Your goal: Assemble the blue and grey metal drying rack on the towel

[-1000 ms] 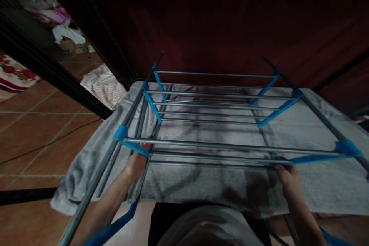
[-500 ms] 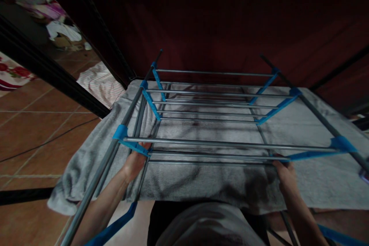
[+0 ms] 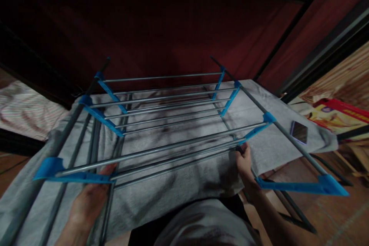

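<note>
From where I stand, the metal rack (image 3: 170,148) with its blue brackets is over the grey cloth (image 3: 198,130), its thin bars running crosswise between 2 sloping side tubes. The person has 2 bare hands on it, both at the near side. The left hand (image 3: 90,200) has its grip clamped on the rack, fingers curled by the inner end of the near left bracket (image 3: 77,177); part of those fingers is hidden behind it. The right hand (image 3: 243,159) is closed on the rack as well, at the inner end of the right bracket (image 3: 256,130), where the bars meet it.

Over to the right, a dark phone (image 3: 299,132) lies on the grey cloth, outside the right side tube (image 3: 291,138). Past that end of the cloth I see a red and yellow package (image 3: 337,117). A striped cloth (image 3: 29,107) lies off to the left, and a dark red panel (image 3: 173,27) stands behind the rack.
</note>
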Demonstrator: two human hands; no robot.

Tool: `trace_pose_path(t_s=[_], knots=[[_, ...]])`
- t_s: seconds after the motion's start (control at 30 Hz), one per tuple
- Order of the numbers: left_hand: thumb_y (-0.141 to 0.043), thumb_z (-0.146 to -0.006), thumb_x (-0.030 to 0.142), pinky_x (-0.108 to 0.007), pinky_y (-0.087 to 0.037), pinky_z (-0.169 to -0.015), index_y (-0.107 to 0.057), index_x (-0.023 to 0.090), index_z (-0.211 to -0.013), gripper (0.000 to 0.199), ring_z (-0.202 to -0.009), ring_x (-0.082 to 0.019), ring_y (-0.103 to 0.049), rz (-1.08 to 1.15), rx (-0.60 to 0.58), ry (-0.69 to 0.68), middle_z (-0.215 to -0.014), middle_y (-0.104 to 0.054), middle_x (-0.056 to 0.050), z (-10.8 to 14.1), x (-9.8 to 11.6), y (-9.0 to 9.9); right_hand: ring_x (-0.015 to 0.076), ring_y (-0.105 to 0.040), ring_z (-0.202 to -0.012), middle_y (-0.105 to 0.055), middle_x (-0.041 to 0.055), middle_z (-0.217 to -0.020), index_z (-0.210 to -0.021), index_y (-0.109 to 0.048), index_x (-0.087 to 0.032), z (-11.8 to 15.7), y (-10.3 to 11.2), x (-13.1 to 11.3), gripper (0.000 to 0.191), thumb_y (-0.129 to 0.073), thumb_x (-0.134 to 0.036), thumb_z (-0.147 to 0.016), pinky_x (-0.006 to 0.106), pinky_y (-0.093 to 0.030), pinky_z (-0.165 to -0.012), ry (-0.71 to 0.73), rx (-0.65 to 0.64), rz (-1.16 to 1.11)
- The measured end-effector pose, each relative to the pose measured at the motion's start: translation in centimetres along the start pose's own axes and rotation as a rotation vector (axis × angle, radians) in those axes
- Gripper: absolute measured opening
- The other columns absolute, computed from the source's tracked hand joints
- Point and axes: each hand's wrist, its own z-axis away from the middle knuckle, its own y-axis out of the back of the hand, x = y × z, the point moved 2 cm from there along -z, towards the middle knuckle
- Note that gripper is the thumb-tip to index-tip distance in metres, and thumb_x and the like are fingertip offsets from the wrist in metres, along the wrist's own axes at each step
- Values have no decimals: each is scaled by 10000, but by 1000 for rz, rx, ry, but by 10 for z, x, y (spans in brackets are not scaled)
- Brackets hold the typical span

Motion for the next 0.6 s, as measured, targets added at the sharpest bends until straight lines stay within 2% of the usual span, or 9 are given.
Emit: trace_pose_path(t_s=[0.07,0.13,0.17,0.23,0.3,0.47,0.6], knots=[[-502,-780,424,-472,-442,-1113,-737,337,-1088,397,-1305,-288,-552,224,-29,92,-1323,-654,25,4,-7,-3,252,-436,-1309,-459,130,-1408,-1436,-381,-166,13,0,4,687,-519,-332,-784,451,-320,-1134,79,44,40],[-659,-720,372,-498,-343,-1184,-751,363,-1035,328,-1361,-313,-491,412,-38,158,-1315,-664,51,7,-14,-7,255,-452,-1274,-486,131,-1342,-1389,-436,-163,24,-2,5,616,-515,-311,-797,462,-341,-1118,161,59,90],[-709,-693,357,-508,-284,-1212,-755,377,-1014,325,-1385,-320,-460,434,-33,166,-1304,-672,67,8,-17,-9,254,-471,-1245,-510,125,-1295,-1352,-475,-170,29,-4,4,562,-510,-293,-804,466,-358,-1105,199,36,110],[-747,-685,399,-514,-219,-1236,-746,405,-1024,339,-1413,-318,-423,353,-27,133,-1289,-678,92,7,-21,-12,249,-512,-1183,-552,108,-1207,-1265,-547,-191,38,-13,-3,450,-486,-245,-822,468,-396,-1071,279,-68,129],[-764,-678,452,-511,-212,-1240,-736,413,-1044,369,-1414,-316,-422,249,-23,108,-1282,-682,95,6,-22,-14,240,-540,-1130,-577,95,-1142,-1193,-591,-205,44,-22,-14,382,-453,-194,-837,459,-429,-1035,356,-160,136],[-778,-657,512,-499,-236,-1230,-734,298,-1024,426,-1389,-338,-451,173,-14,70,-1307,-672,-19,3,-20,-14,239,-550,-1076,-603,91,-1058,-1098,-620,-210,57,-35,-42,324,-408,-131,-866,464,-456,-972,506,-152,224],[-763,-679,525,-495,-246,-1224,-725,247,-952,392,-1365,-339,-475,172,3,29,-1238,-694,-66,2,-18,-15,251,-555,-1128,-617,91,-1147,-1123,-635,-239,71,-42,-63,351,-410,-110,-885,479,-452,-964,717,-244,280]])
